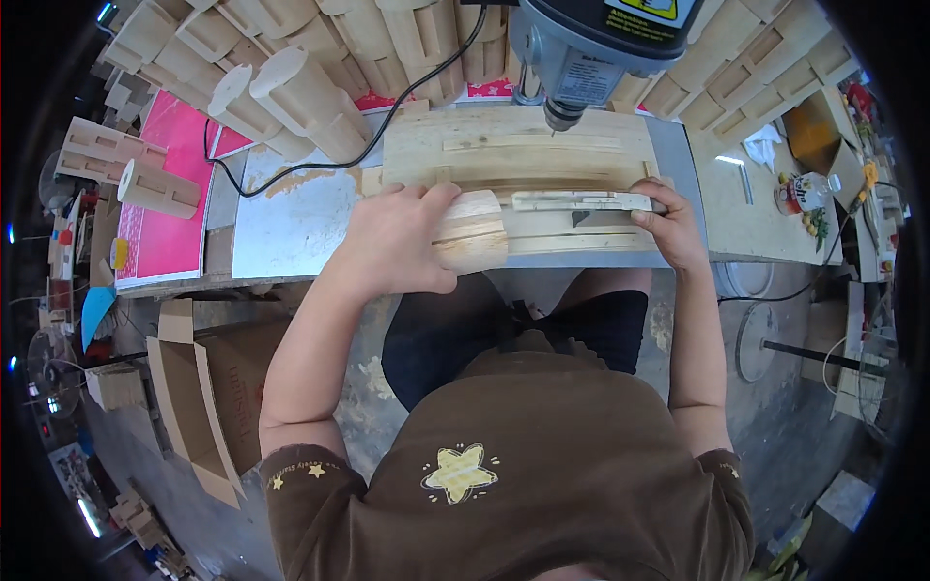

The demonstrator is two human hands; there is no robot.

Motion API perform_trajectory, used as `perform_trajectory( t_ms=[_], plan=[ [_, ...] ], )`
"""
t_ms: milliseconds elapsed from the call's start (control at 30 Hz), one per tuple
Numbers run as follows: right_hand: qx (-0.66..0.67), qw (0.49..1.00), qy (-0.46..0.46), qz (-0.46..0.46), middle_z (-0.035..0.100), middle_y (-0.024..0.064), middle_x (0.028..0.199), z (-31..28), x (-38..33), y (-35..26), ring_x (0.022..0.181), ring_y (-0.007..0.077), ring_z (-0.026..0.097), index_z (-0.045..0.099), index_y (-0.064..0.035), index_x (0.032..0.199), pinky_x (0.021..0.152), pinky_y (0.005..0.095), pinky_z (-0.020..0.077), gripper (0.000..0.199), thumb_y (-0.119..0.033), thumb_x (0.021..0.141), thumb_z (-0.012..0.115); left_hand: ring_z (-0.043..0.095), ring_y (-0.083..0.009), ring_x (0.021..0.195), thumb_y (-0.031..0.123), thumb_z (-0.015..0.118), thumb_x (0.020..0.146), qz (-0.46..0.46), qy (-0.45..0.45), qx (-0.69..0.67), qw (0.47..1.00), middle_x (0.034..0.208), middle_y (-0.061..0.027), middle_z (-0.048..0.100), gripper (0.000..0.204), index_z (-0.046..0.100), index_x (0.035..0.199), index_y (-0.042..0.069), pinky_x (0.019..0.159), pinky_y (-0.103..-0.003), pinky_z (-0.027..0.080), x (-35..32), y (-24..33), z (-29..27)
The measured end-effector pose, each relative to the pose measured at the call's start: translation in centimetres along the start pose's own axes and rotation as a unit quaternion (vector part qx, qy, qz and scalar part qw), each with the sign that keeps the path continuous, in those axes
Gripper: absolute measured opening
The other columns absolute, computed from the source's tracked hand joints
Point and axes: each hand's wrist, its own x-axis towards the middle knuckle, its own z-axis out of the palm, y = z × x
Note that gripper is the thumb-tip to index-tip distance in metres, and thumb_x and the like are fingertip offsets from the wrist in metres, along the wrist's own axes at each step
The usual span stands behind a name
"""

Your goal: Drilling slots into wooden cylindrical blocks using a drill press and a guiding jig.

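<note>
My left hand (399,237) is wrapped round a short, thick piece of pale wood (472,230) with a rounded side and lengthwise grooves. My right hand (668,225) pinches the right end of a long, narrow pale bar (581,201), thumb underneath. A small dark triangular piece (581,220) shows just below the bar. The bar's left end comes close to the wood; whether they touch I cannot tell. Both hands are over a wooden jig board (523,174) with raised strips, at the bench's near edge. Behind it hangs a drill press head (565,111), its chuck pointing down.
Pale wooden cylinders with slots (310,102) stand stacked along the back. A black cable (363,155) curls over the bench at left. At right, a plastic bottle (812,191) stands on a side table. An open cardboard box (208,397) is on the floor.
</note>
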Motion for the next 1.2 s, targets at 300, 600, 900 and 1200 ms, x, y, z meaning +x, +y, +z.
perform_trajectory(
  t_ms=[300, 600, 900, 1200],
  plan=[
    [0.001, 0.998, -0.062, 0.015, 0.059, 0.0047, 0.098, -0.3, 1.3, -0.5, 0.094, 0.0163, 0.055, 0.062, 0.0012, 0.099, 0.087, 0.0267, 0.0403, 0.027, -0.003, 0.073, 0.069, 0.056, -0.0346, 0.098, 0.026, 0.072, 0.050, 0.048, -0.033, -0.043, 0.997, 0.102, -0.0180, 0.059, 0.077, 0.051, 0.121, 0.008, 0.085, -0.039, 0.046, 3.1, 0.0, 2.3],
    [-0.172, 0.983, 0.030, -0.057, 0.057, 0.0088, 0.099, 1.3, 0.0, -0.1, 0.095, 0.0236, 0.054, 0.059, -0.0022, 0.100, 0.086, 0.0306, 0.0407, 0.034, -0.005, 0.069, 0.073, 0.041, -0.0265, 0.121, 0.016, 0.085, 0.058, 0.042, 0.309, -0.512, 0.801, 0.126, -0.0130, 0.042, 0.087, 0.037, 0.130, 0.005, 0.100, -0.038, 0.037, 2.5, 1.8, 11.4],
    [-0.419, 0.886, 0.182, -0.084, 0.053, 0.0126, 0.091, 0.8, 1.1, 0.3, 0.083, 0.0309, 0.052, 0.057, -0.0051, 0.104, 0.074, 0.0374, 0.0436, 0.050, -0.017, 0.061, 0.079, 0.045, -0.0324, 0.106, 0.023, 0.082, 0.052, 0.025, 0.342, -0.140, 0.929, 0.117, -0.0135, 0.050, 0.071, 0.055, 0.114, 0.003, 0.091, -0.041, 0.035, 2.8, 1.3, 13.3],
    [-0.421, 0.889, 0.175, -0.034, 0.053, 0.0114, 0.091, 1.8, 4.8, 0.7, 0.077, 0.0277, 0.056, 0.057, -0.0102, 0.105, 0.064, 0.0366, 0.0465, 0.051, -0.027, 0.062, 0.080, 0.042, -0.0270, 0.109, 0.030, 0.081, 0.054, -0.051, 0.314, -0.147, 0.937, 0.108, -0.0051, 0.053, 0.068, 0.059, 0.116, 0.016, 0.094, -0.047, 0.024, 4.8, -0.5, 12.9]
  ],
)
